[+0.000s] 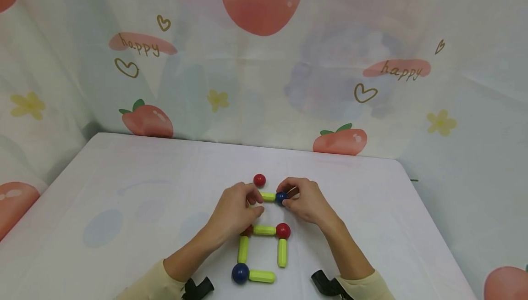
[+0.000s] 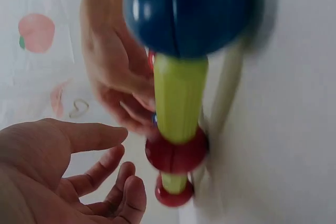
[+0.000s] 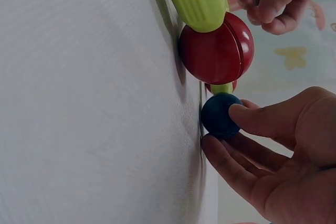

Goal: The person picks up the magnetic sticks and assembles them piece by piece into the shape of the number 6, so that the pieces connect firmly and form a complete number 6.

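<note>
a white counter (image 1: 123, 190) stands before a pale curtain printed with peaches, hearts and "happy". near its middle the right hand (image 1: 303, 201) has its grip clamped on a dark blue ball (image 1: 281, 197), thumb and fingers pinching it at the end of a short yellow-green rod (image 1: 268, 196), while the left hand (image 1: 235, 210) pinches the rod's other end. a loose red ball (image 1: 259, 180) lies just beyond them, and nearer the person sits a partial frame of rods and balls (image 1: 261, 252).

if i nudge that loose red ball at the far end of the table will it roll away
Probably yes. The red ball is round, glossy, and sits alone on the smooth white table, so it should roll freely. It looks like hard, light plastic, likely not fragile. If magnetic, it might snap onto the nearby yellow-green stick.
</note>
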The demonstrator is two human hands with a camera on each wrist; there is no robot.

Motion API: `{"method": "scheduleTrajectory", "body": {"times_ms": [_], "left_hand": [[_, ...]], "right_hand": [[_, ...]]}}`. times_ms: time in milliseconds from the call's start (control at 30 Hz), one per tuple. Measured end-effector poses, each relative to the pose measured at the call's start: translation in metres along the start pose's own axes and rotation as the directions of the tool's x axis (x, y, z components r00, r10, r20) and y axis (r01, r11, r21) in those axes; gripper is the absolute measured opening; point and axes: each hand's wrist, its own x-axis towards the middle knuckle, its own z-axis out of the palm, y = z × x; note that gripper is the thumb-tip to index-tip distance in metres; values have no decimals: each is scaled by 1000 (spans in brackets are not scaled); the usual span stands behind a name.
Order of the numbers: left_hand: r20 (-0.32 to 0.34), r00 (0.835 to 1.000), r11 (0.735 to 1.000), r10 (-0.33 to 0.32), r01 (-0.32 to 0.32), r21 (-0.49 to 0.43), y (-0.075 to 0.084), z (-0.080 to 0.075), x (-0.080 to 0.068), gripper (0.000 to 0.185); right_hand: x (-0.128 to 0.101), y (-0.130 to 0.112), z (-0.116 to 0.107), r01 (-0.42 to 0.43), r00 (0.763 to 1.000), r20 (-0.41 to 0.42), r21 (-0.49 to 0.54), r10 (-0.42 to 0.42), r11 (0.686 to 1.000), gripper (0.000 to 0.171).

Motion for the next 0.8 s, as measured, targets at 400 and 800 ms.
{"method": "scheduleTrajectory", "body": {"times_ms": [400,800], "left_hand": [[-18,1000,1000,-13,13,-1,-32,-11,23,28],[42,999,1000,-16,17,-24,-36,-12,28,27]], "right_hand": [[0,-1,2,-15,1000,2,-4,15,1000,24],[1,0,2,-6,1000,5,-4,6,1000,25]]}}
